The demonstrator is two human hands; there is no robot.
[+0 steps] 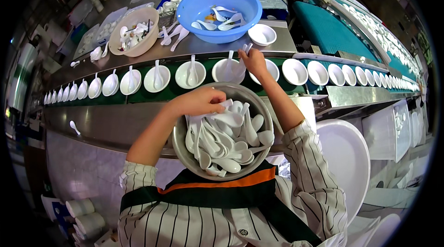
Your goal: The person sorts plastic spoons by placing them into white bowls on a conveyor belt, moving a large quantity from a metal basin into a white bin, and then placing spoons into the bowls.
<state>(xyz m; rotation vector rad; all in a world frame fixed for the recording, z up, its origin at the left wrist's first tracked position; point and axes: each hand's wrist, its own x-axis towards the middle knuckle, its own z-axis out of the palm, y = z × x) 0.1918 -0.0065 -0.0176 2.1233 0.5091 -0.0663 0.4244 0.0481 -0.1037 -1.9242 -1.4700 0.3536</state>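
Note:
White soup spoons (210, 143) fill a round metal basin (178, 147) in front of my body. Over its far left rim, my left hand (206, 101) is closed on the handle of one spoon (230, 117). My right hand (255, 65) reaches past the basin to the belt, shut on white spoons whose handle ends (248, 48) stick up above the fingers; their exact number is unclear. Below it stands a white bowl (222, 72) with a spoon (228, 65) leaning in it. Partly behind my right wrist is another white bowl (273, 70), its inside mostly hidden.
A row of white bowls runs along a green belt (173, 93); those on the left hold spoons, those on the right show none. Beyond stand a blue basin (185, 13) with spoons, a beige basin (152, 45) and a small bowl (262, 35). A teal conveyor (323, 27) lies far right.

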